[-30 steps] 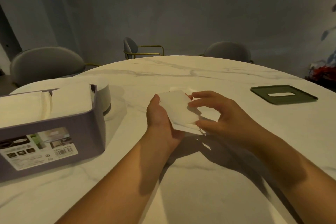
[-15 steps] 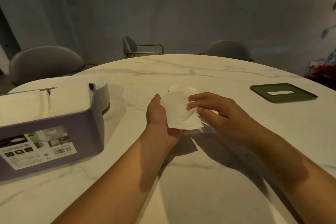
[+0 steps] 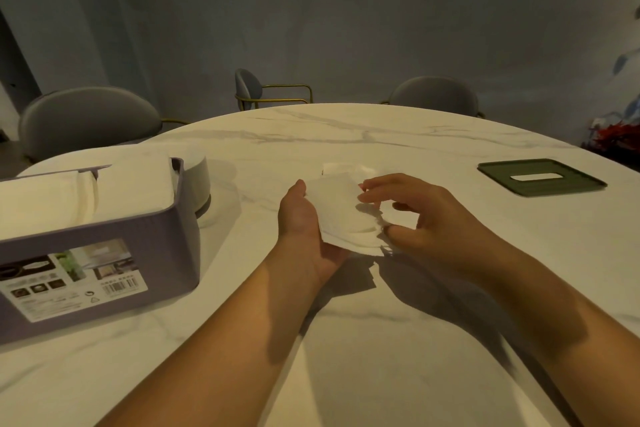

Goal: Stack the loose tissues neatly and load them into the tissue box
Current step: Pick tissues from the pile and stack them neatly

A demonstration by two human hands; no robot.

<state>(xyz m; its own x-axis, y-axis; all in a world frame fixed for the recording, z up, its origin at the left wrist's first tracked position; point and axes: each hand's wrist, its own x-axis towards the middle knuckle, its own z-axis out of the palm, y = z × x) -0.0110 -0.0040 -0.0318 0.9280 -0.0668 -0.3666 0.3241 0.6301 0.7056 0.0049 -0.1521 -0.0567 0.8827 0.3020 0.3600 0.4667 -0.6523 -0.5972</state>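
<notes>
tissue box (image 3: 169, 236) holding tissues (image 3: 131, 187), green lid (image 3: 498, 172) apart

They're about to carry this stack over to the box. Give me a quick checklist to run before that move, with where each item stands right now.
1. Grip on the tissue stack: the left hand holds its left side and the right hand pinches its right edge. Ok.
2. Edges squared: the lower right corner is ragged and layers stick out. Not ok.
3. Tissue box open: the green lid lies apart on the table. Ok.
4. Room in the box: the tissues inside already reach the rim. Cannot tell.
5. All tissues gathered: a loose tissue lies on the table beyond the hands. Not ok.
</notes>
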